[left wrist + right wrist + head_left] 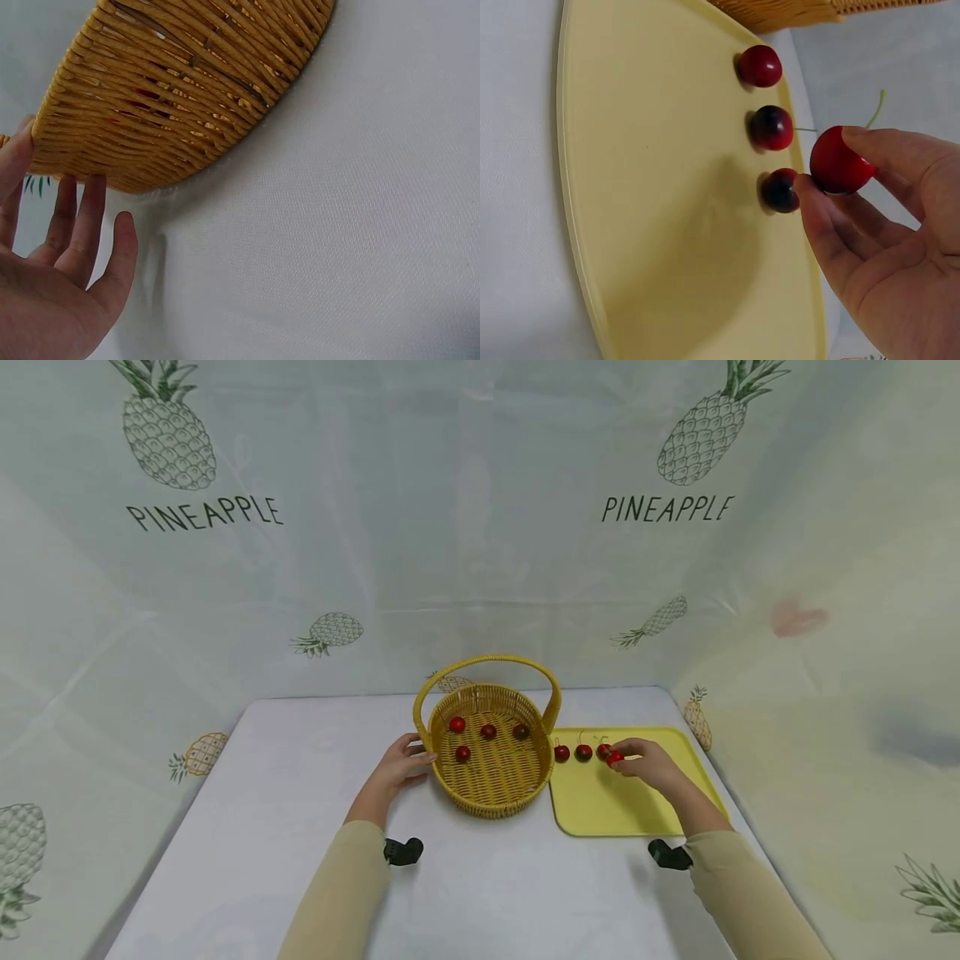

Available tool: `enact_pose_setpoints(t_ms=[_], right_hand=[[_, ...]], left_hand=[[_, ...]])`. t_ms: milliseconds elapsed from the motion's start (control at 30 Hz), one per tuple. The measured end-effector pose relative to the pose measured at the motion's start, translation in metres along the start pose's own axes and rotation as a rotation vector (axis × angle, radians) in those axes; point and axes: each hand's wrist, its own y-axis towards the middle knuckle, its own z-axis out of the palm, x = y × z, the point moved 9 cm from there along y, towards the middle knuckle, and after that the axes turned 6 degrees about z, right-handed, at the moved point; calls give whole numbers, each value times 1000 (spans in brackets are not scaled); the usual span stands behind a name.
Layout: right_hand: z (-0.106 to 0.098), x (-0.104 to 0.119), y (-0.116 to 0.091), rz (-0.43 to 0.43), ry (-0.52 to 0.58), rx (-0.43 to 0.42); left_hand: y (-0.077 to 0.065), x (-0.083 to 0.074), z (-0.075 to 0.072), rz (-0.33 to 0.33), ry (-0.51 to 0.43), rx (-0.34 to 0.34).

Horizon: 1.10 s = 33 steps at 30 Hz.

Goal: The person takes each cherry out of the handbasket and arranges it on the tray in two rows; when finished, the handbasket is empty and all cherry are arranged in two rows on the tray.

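My right hand (647, 764) pinches a red cherry (841, 160) with a green stem between thumb and fingertips, above the yellow tray (615, 814). Three darker cherries lie in a row along the tray's far edge, among them a cherry (771, 127) in the middle and one cherry (780, 190) right by my fingertip. On the left, my left hand (397, 765) holds the round wicker basket (491, 811) at its side, thumb at the rim and fingers against the outer wall (172, 105). Several cherries, such as a red cherry (462, 753), lie spread inside the basket.
The basket's tall arched handle (489, 657) rises over its far side. The tray stands right beside the basket on the white tabletop (480, 893). A pineapple-printed cloth (480, 552) hangs behind the table.
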Motion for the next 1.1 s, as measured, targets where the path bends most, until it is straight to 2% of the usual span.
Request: enact_pose_setpoints(t_ms=[133, 333, 633, 1100], right_hand=[[-4, -7, 1, 34, 12, -46], [-7, -13, 5, 36, 68, -93], [-17, -29, 9, 90, 108, -187], [-23, -44, 21, 148, 143, -221]], left_hand=[[1, 1, 0, -2, -5, -2], [4, 3, -1, 0, -4, 1], [1, 0, 0, 3, -6, -1], [1, 0, 0, 9, -9, 12]])
